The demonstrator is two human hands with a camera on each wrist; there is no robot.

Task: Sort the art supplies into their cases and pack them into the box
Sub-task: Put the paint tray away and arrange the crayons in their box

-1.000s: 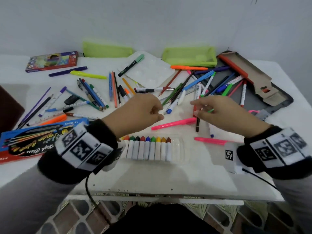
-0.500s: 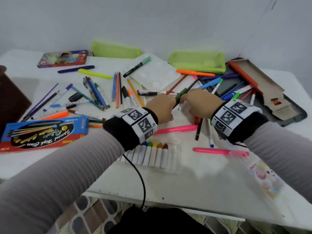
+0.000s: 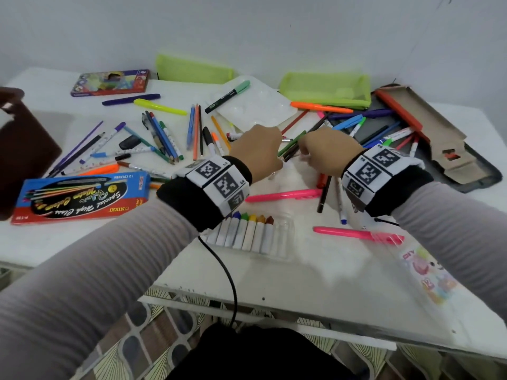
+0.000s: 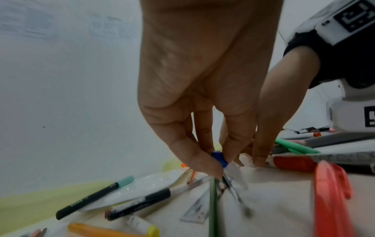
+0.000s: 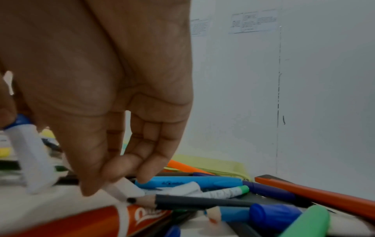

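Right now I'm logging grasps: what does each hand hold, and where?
Left hand pinches a white, blue-capped marker at its cap. Right hand: fingertips among the pens, hold unclear.

A second ago my hands hovered apart over the near edge of the scatter, the right one pinching a thin pencil. Since then I have reached both farther in and brought them close together at the middle of the pile. My left hand (image 3: 258, 154) now pinches a blue-capped white marker (image 4: 220, 158), and my right hand (image 3: 327, 153) has its fingertips down among the pens (image 5: 188, 184).
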